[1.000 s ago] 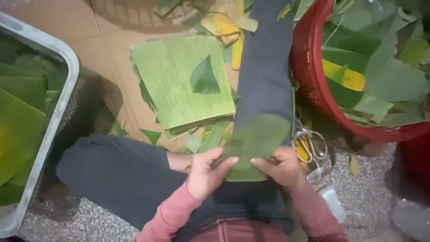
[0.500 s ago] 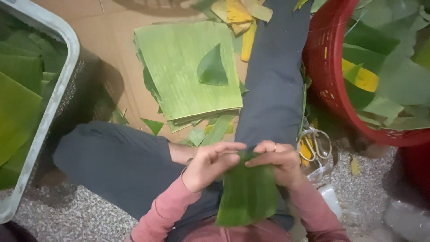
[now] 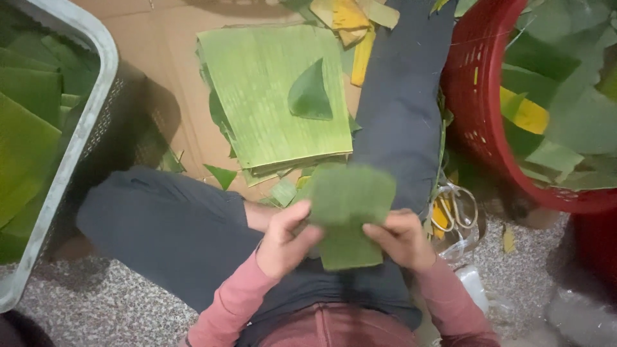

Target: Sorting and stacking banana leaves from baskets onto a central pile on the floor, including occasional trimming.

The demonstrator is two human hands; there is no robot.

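Left hand and right hand both closed on one green leaf piece, fingers pinching its edges, above the lap; stack of cut leaves at 12 o'clock; red basket at 2 o'clock; scissors at 3 o'clock.

Red basket blocks R; grey crate L; leaf stack ahead.

A floor-level leaf-prep workspace: speckled stone floor, flattened cardboard, stacked cut banana leaves, a red basket of offcuts.
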